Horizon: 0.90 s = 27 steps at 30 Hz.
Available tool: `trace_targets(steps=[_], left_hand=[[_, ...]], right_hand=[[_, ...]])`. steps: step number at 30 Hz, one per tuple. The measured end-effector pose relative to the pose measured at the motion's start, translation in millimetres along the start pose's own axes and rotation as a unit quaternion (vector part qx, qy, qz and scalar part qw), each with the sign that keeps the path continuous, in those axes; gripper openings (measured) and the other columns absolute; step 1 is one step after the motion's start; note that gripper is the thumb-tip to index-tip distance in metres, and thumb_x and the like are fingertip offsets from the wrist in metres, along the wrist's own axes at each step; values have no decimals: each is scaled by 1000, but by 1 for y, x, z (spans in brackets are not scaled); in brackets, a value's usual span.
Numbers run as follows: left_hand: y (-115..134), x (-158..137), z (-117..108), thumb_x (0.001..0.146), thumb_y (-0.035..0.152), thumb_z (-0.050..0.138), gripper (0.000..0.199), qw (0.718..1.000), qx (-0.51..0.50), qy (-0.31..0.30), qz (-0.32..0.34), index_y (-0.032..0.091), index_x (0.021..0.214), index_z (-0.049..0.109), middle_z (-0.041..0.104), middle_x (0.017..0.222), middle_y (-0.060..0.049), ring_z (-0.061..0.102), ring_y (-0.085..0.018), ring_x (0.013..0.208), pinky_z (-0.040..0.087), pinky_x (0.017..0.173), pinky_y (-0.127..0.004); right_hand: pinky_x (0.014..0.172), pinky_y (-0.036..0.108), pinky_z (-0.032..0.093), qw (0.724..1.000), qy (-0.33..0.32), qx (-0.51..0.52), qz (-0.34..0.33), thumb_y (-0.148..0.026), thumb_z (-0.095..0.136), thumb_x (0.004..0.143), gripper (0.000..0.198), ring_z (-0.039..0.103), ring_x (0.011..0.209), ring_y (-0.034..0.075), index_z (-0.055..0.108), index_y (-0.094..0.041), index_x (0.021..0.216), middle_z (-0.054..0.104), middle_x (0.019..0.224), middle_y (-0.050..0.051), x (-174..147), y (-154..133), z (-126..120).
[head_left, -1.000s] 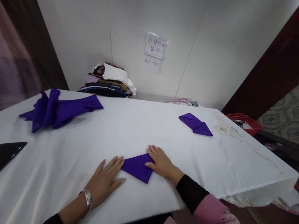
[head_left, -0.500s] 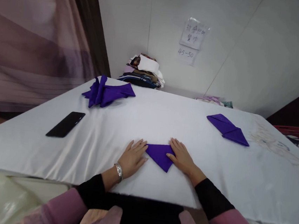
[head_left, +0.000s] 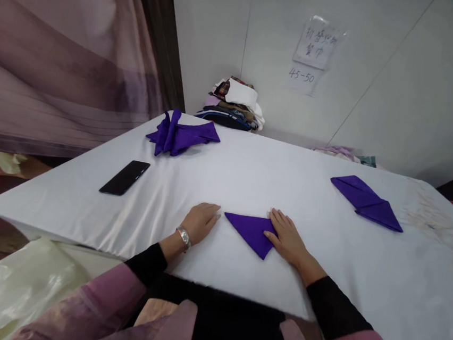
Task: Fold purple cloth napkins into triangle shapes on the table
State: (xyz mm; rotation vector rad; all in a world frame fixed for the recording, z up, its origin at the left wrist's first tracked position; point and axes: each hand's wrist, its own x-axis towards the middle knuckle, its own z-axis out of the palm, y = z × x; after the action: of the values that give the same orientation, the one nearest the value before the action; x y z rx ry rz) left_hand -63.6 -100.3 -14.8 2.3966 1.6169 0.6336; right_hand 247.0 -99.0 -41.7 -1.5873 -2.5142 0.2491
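A purple cloth napkin (head_left: 250, 232), folded into a small flat triangle, lies on the white tablecloth (head_left: 250, 177) in front of me. My right hand (head_left: 285, 237) rests open over its right side, fingers stretched out and covering that edge. Just left of the triangle's pointed tip is my left hand (head_left: 200, 223), apart from the cloth, with its fingers stretched out and holding nothing. A silver bracelet (head_left: 183, 237) circles the left wrist. Farther right lies another folded purple napkin (head_left: 367, 202). Crumpled purple cloths (head_left: 184, 136) are heaped at the back left.
A black phone (head_left: 125, 177) lies on the left of the table. Behind the far edge sits a stack of folded clothes (head_left: 235, 104) against the wall. A handwritten sign (head_left: 314, 42) hangs above. Pale plastic (head_left: 36, 274) is at the lower left, a curtain (head_left: 64, 58) above it.
My left hand has come off the triangle's left tip and now sits a little to its left. The right hand stays on the napkin. The whole view has shifted as my head turned left.
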Motion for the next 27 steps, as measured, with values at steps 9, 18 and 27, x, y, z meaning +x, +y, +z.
trace_targets(steps=[9, 18, 27], left_hand=[[9, 29, 14, 84, 22, 45, 22, 997, -74, -14, -9, 20, 89, 66, 67, 84, -3, 57, -18, 83, 47, 79, -35], [46, 15, 8, 76, 10, 43, 45, 981, -34, -57, 181, 23, 117, 54, 57, 121, -5, 46, -22, 114, 33, 98, -44], [65, 23, 39, 80, 10, 41, 45, 963, 40, -109, 244, 22, 122, 51, 51, 131, -5, 39, -22, 124, 23, 105, -46]], right_hand=[[109, 44, 16, 1000, -1, 3, 5, -59, 25, 89, 68, 14, 137, 23, 21, -20, 143, 21, 149, 6, 0, -3, -3], [109, 44, 16, 1000, 0, 2, 3, -60, 26, 88, 68, 15, 137, 23, 24, -18, 142, 22, 148, 8, 1, -5, -6], [109, 44, 15, 1000, -3, 8, 2, -60, 26, 88, 69, 15, 137, 23, 24, -18, 142, 22, 148, 9, 2, -5, -7]])
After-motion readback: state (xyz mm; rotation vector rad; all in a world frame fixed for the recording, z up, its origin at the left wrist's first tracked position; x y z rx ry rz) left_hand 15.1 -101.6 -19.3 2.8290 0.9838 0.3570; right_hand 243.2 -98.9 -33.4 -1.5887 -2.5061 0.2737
